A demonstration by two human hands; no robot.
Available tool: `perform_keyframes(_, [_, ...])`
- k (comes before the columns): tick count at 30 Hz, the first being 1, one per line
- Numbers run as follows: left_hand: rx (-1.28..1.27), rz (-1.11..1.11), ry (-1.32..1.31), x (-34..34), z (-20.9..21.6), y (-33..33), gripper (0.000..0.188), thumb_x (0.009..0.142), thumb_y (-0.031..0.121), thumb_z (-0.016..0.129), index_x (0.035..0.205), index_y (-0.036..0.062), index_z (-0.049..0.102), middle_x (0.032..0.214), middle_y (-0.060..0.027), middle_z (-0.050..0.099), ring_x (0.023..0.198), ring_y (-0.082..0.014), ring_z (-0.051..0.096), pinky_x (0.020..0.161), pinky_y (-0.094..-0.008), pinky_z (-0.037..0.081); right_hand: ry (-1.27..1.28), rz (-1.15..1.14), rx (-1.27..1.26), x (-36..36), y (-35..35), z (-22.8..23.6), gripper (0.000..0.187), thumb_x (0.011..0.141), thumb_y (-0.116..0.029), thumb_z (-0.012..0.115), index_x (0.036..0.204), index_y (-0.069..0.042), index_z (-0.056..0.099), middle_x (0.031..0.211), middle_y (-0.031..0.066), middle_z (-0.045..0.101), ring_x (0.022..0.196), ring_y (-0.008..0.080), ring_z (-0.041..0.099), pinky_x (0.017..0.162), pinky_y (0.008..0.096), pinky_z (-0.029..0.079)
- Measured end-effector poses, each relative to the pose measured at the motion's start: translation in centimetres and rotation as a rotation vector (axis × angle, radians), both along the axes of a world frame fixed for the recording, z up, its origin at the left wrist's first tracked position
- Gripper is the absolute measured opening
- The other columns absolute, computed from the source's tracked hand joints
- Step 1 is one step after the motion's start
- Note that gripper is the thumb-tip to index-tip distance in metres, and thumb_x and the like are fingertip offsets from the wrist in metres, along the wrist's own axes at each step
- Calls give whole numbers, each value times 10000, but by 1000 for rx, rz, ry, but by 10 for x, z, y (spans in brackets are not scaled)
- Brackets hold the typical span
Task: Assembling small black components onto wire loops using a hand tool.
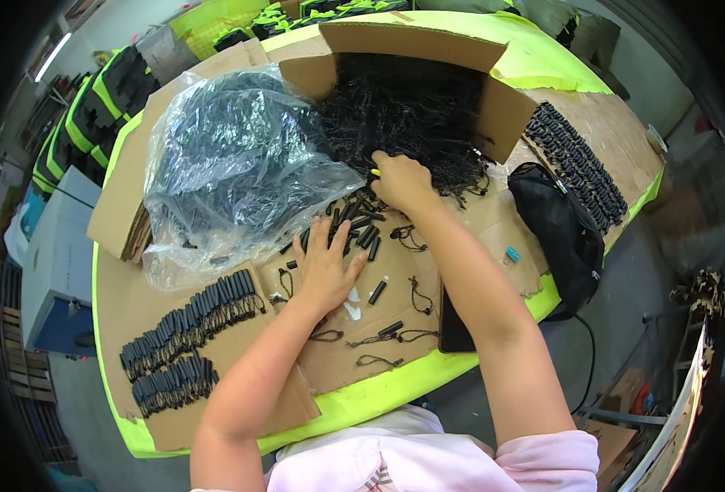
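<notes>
My left hand point(327, 266) lies with its fingers spread at the edge of a loose heap of small black tubes point(368, 236) on the cardboard. My right hand point(403, 182) is closed at the front of a large mass of thin black cords point(403, 107). From its curled fingers pokes a small yellow thing point(376, 172), mostly hidden, whose kind I cannot tell. Several looped black cords point(418, 297) are scattered nearer me. A single black tube point(377, 292) sits apart from the heap, right of my left hand.
A clear plastic bag point(235, 156) full of dark pieces stands at the left. Rows of tubes with cords point(190, 320) lie front left, and bundled rows point(576, 168) far right. A cardboard box point(506, 115) surrounds the cord mass. A black pouch point(555, 234) rests at the right edge.
</notes>
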State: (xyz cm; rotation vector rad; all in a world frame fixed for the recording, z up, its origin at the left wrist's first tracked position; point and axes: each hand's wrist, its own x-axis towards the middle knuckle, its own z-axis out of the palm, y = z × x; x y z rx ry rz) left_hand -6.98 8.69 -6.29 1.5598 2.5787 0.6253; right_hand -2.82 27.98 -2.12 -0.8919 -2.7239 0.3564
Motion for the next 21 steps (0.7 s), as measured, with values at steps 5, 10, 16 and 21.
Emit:
perform_keyframes(5, [89, -75, -163, 0, 6, -9, 548, 852, 373, 502, 1287, 59, 393, 1320, -220, 343, 1288, -361, 237, 1046, -482, 152, -116, 81, -5, 45, -14, 7, 316, 706, -175, 595, 1008, -92, 551, 861, 181, 627, 814, 362, 608, 712, 438, 489])
perform_keyframes(10, [98, 87, -104, -14, 3, -11, 592, 852, 420, 482, 1297, 43, 379, 1339, -211, 335, 1282, -357, 247, 1047, -477, 158, -220, 151, -63, 70, -26, 18, 323, 697, -196, 586, 1004, -99, 555, 826, 178, 627, 822, 338, 603, 719, 434, 475])
perform_keyframes(16, [-85, 116, 2, -15, 9, 9, 655, 845, 522, 421, 1361, 132, 315, 1409, -159, 256, 1308, -328, 197, 1065, -461, 113, -207, 186, -69, 90, -40, 27, 388, 693, -268, 613, 1052, -126, 570, 828, 160, 631, 807, 338, 606, 710, 437, 474])
perform_keyframes(21, [-117, 147, 49, -10, 11, 18, 570, 859, 506, 403, 1346, 214, 346, 1412, -137, 258, 1307, -311, 206, 1056, -508, 103, -40, 66, 45, 88, -42, 18, 406, 699, -296, 628, 1062, -132, 551, 834, 158, 610, 766, 342, 608, 670, 442, 483])
